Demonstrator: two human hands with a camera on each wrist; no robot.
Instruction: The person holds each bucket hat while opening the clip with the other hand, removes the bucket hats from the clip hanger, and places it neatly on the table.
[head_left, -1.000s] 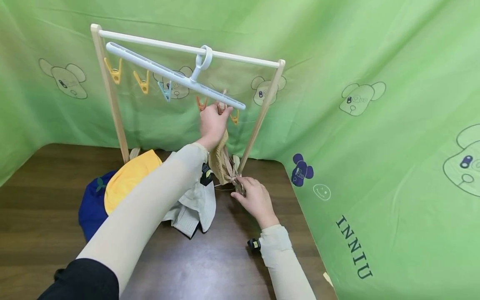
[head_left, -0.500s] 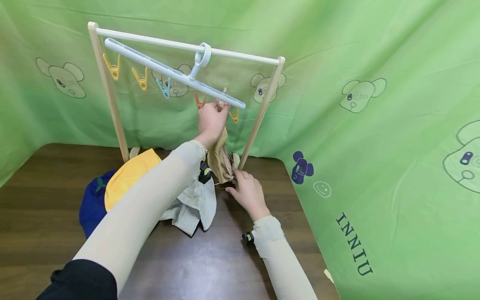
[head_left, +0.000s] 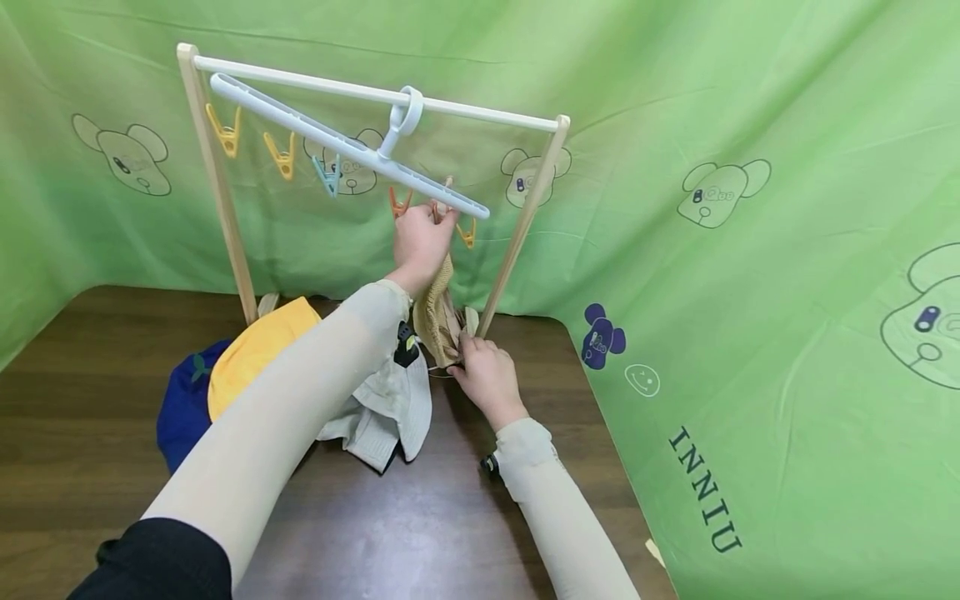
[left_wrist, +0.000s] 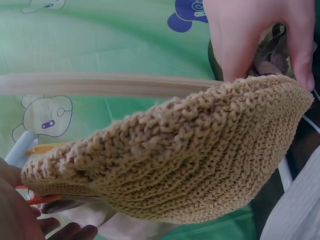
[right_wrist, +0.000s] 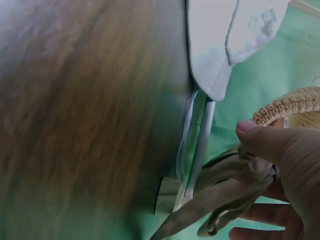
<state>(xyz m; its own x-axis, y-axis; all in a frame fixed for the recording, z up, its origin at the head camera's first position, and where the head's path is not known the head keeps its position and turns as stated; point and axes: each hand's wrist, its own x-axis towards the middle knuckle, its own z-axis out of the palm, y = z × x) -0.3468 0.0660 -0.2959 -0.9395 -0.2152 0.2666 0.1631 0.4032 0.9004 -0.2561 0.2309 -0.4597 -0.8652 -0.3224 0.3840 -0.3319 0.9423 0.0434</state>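
Observation:
A tan woven sun hat (head_left: 431, 321) hangs below the right end of a pale blue clip hanger (head_left: 330, 146). At the hanger, my left hand (head_left: 422, 246) pinches an orange clothespin (left_wrist: 45, 199) at the hat's upper edge; the fingers partly hide the clip's bite. Lower down, my right hand (head_left: 489, 375) holds the hat's bottom edge, its thumb on the woven rim in the right wrist view. A bunched brown ribbon (right_wrist: 225, 187) dangles beside those fingers. Most of the hat's inside is out of sight.
A white bar (head_left: 300, 82) on wooden posts carries the hanger. Yellow, blue and orange clothespins hang along it, one blue clothespin (head_left: 327, 175) near the middle. On the brown table (head_left: 360, 533) lie a yellow and blue hat (head_left: 258, 354) and a light grey hat (head_left: 408, 408). Green cloth surrounds everything.
My right hand has moved left and slightly up along the ribbon to the hat's lower edge, where it now holds on. The left hand stays at the clothespin.

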